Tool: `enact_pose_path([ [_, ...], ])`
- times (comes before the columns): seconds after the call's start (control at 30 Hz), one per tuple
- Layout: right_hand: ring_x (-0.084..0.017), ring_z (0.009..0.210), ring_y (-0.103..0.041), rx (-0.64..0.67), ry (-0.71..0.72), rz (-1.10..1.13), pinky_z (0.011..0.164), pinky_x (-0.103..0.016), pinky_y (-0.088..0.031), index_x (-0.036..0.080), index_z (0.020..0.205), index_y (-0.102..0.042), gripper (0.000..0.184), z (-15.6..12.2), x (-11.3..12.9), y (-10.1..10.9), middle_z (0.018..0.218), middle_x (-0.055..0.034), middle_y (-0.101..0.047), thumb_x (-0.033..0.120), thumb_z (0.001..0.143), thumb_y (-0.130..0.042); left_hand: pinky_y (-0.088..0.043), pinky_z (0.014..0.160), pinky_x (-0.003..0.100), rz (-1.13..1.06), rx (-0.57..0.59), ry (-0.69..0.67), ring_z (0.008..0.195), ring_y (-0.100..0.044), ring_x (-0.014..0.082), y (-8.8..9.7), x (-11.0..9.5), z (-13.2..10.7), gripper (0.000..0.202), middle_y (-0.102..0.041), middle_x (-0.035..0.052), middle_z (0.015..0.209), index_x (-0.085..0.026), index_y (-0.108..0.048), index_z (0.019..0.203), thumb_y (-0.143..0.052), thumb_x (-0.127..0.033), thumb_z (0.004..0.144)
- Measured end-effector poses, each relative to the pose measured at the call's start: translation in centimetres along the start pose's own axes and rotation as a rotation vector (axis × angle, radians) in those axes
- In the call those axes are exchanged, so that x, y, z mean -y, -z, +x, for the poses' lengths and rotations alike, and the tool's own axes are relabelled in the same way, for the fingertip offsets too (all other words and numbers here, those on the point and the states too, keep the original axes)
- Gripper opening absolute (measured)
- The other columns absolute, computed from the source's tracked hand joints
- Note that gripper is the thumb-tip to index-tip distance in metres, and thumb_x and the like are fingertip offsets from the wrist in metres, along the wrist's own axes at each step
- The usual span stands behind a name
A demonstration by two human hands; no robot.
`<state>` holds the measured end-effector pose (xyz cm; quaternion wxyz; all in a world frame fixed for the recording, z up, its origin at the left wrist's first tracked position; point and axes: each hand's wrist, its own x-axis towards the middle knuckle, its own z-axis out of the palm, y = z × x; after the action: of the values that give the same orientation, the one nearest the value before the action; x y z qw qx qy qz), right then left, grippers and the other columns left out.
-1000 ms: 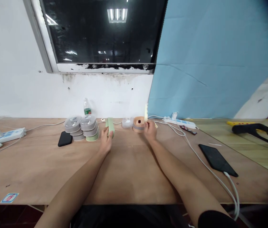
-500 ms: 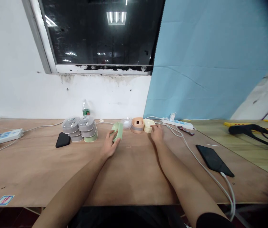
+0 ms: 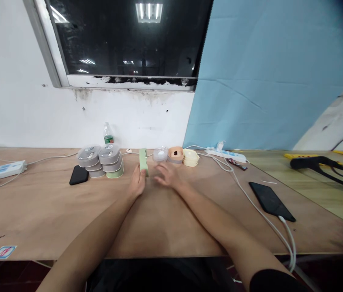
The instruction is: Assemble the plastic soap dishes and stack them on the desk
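A light green, shallow plastic container stands tilted on its side above the table, with my left hand closed around its lower end. To its right my right hand is held with fingers apart and nothing in it, slightly blurred. Just beyond that hand sit a clear lid and an orange container with a small dark piece inside. Beside them is a stack of cream containers. Left of my hands, stacked grey containers with clear lids stand in two piles, one with a green base.
A black phone lies by the grey piles and another phone is plugged in at the right. Power strips and white cables run along the back. A plastic bottle stands against the wall. A black-and-yellow tool lies far right.
My right hand has left the cream containers and moved left toward the green container. My left hand has turned the green container more upright and shifted slightly left.
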<state>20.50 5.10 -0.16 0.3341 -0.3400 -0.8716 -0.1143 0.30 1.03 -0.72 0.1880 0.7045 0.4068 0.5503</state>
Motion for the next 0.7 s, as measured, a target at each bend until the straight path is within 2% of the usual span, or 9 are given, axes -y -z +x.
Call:
enact_pose_path([
  [0.03, -0.027, 0.11, -0.058, 0.044, 0.057, 0.054, 0.095, -0.043, -0.05, 0.026, 0.112, -0.064, 0.033, 0.4, 1.6, -0.7, 0.119, -0.0073, -0.062, 0.042, 0.083, -0.059, -0.038, 0.105, 0.041, -0.019, -0.002, -0.008, 0.12, -0.052, 0.0229, 0.1, 0.0, 0.0, 0.056, -0.058, 0.0113, 0.125, -0.02, -0.05, 0.128, -0.02, -0.055, 0.098],
  [0.1, -0.022, 0.106, -0.06, 0.006, 0.065, 0.117, 0.091, -0.037, -0.053, 0.029, 0.112, -0.063, 0.025, 1.0, 3.9, -1.7, 0.116, -0.0048, -0.064, 0.032, 0.09, -0.051, -0.038, 0.106, 0.042, -0.053, -0.012, -0.038, 0.121, -0.052, 0.024, 0.2, 0.0, 0.1, 0.058, -0.059, 0.0117, 0.124, -0.019, -0.051, 0.128, -0.018, -0.056, 0.098],
  [0.2, -0.019, 0.101, -0.061, -0.124, 0.037, 0.155, 0.088, -0.033, -0.053, 0.028, 0.116, -0.062, 0.032, 1.1, 4.1, -2.2, 0.11, -0.0048, -0.065, 0.018, 0.092, -0.042, -0.039, 0.104, 0.042, -0.064, -0.022, -0.047, 0.12, -0.052, 0.0261, 0.3, 0.2, 0.2, 0.058, -0.059, 0.0125, 0.125, -0.018, -0.053, 0.127, -0.021, -0.056, 0.097],
  [0.27, -0.02, 0.102, -0.06, -0.228, -0.017, 0.125, 0.089, -0.034, -0.052, 0.026, 0.119, -0.061, 0.037, 0.8, 2.3, -1.9, 0.11, -0.0069, -0.063, 0.014, 0.091, -0.042, -0.039, 0.105, 0.043, -0.04, 0.009, -0.009, 0.121, -0.052, 0.0265, 0.1, 0.4, 0.1, 0.056, -0.053, 0.0134, 0.134, -0.018, -0.047, 0.133, -0.027, -0.056, 0.097],
  [0.37, -0.021, 0.098, -0.056, -0.406, -0.182, 0.048, 0.087, -0.036, -0.05, 0.019, 0.122, -0.062, 0.04, 0.1, -1.6, -1.1, 0.104, -0.0107, -0.057, 0.012, 0.088, -0.042, -0.037, 0.107, 0.045, 0.011, 0.094, 0.066, 0.124, -0.051, 0.0267, -0.3, 0.6, -0.1, 0.061, -0.04, 0.0154, 0.146, -0.017, -0.033, 0.143, -0.036, -0.055, 0.095],
  [0.43, -0.022, 0.097, -0.054, -0.495, -0.281, -0.007, 0.088, -0.038, -0.049, 0.018, 0.118, -0.065, 0.04, -0.5, -4.3, -0.5, 0.103, -0.0109, -0.054, 0.012, 0.085, -0.042, -0.036, 0.108, 0.045, 0.058, 0.15, 0.082, 0.127, -0.048, 0.0265, -0.5, 0.6, -0.2, 0.062, -0.039, 0.0152, 0.146, -0.017, -0.032, 0.144, -0.038, -0.054, 0.095],
  [0.57, -0.024, 0.101, -0.05, -0.507, -0.394, -0.113, 0.091, -0.042, -0.045, 0.019, 0.113, -0.068, 0.041, -1.5, -8.2, 0.1, 0.107, -0.0113, -0.053, 0.011, 0.082, -0.041, -0.035, 0.109, 0.044, 0.137, 0.202, 0.042, 0.131, -0.044, 0.0255, -0.5, 0.2, -0.4, 0.057, -0.043, 0.0133, 0.144, -0.019, -0.036, 0.142, -0.038, -0.052, 0.095],
  [0.7, -0.027, 0.104, -0.049, -0.426, -0.443, -0.18, 0.094, -0.044, -0.041, 0.019, 0.112, -0.069, 0.04, -1.8, -9.1, 0.0, 0.117, -0.0137, -0.053, 0.013, 0.082, -0.043, -0.036, 0.109, 0.043, 0.175, 0.223, 0.027, 0.131, -0.044, 0.0246, -0.2, -0.1, -0.4, 0.055, -0.047, 0.0127, 0.141, -0.019, -0.039, 0.139, -0.037, -0.051, 0.095],
])
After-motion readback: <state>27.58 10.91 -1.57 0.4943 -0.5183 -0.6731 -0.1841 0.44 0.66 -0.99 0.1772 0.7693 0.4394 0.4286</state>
